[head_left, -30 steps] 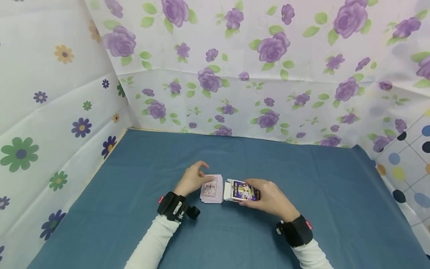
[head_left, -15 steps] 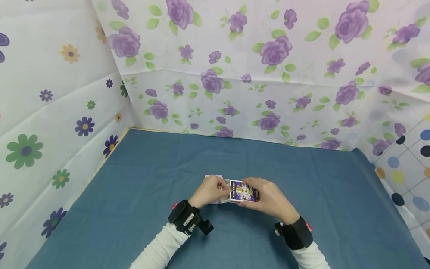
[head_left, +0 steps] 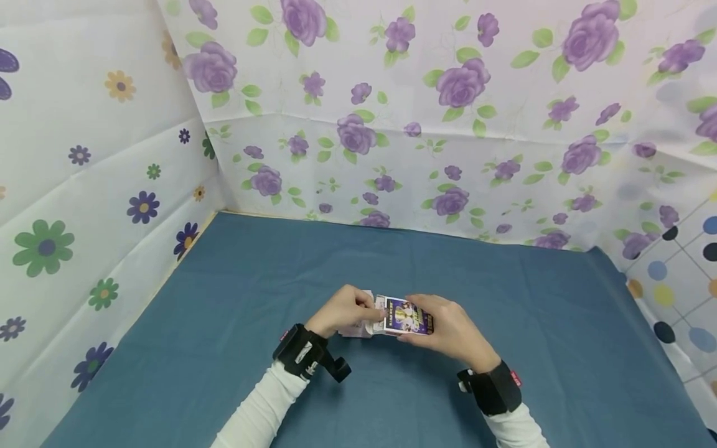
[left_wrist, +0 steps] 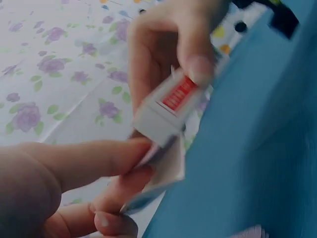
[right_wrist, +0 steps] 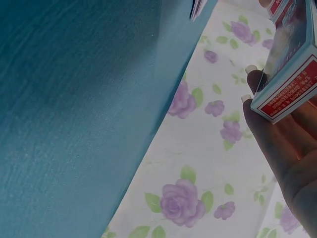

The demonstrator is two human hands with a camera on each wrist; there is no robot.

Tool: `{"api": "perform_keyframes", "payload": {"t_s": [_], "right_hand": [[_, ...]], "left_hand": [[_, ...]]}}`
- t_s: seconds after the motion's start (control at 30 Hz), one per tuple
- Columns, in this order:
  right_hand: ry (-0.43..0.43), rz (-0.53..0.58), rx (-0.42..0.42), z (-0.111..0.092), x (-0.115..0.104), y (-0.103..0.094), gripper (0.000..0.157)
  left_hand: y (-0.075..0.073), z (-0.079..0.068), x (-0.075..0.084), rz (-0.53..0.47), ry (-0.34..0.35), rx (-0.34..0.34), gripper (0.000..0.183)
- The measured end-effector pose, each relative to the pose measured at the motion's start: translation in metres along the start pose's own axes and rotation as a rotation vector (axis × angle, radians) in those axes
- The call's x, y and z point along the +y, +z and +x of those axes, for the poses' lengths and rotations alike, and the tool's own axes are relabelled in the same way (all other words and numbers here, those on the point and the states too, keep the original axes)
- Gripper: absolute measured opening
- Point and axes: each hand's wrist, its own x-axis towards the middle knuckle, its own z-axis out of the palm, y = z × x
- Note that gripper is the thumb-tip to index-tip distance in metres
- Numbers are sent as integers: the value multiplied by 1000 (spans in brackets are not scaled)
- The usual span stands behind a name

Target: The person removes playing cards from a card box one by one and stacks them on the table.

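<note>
My right hand (head_left: pixel 450 326) holds a playing-card box (head_left: pixel 407 317), dark purple with a bright picture, between thumb and fingers. Its opened end, with white flaps, points left. At that mouth my left hand (head_left: pixel 338 313) pinches with thumb and forefinger; in the left wrist view a thin pinkish edge, apparently playing cards (left_wrist: pixel 151 154), shows between them, blurred and mostly hidden. Beneath the left hand a stack of pink-backed cards (head_left: pixel 354 332) lies on the table, partly covered. The right wrist view shows fingers under the box's red-and-white side (right_wrist: pixel 292 94).
A blue cloth (head_left: pixel 235 274) covers the table. Floral sheets (head_left: pixel 347 174) hang behind it and along the left side; a dotted sheet (head_left: pixel 672 292) hangs on the right. Each wrist wears a black camera band (head_left: pixel 302 351).
My left hand has moved right from above the card stack to the box's mouth and its fingers have closed to a pinch there. The right hand keeps holding the box almost still.
</note>
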Motion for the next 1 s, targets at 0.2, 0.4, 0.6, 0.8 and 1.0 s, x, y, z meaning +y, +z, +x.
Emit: {"api": "perform_keyframes", "payload": {"t_s": [0.2, 0.4, 0.6, 0.8, 1.0], "right_hand": [[8, 13, 0, 0, 2, 1, 67], [13, 7, 8, 0, 5, 1, 66], [38, 9, 11, -1, 6, 0, 66], [54, -1, 16, -2, 8, -1, 66], [54, -14, 17, -3, 9, -2, 67]], "left_hand": [[-3, 3, -2, 27, 37, -58, 26], [-14, 3, -3, -21, 45, -89, 22], [-27, 1, -5, -53, 22, -86, 23], [-36, -1, -6, -99, -1, -86, 17], [-45, 1, -9, -150, -39, -54, 25]]}}
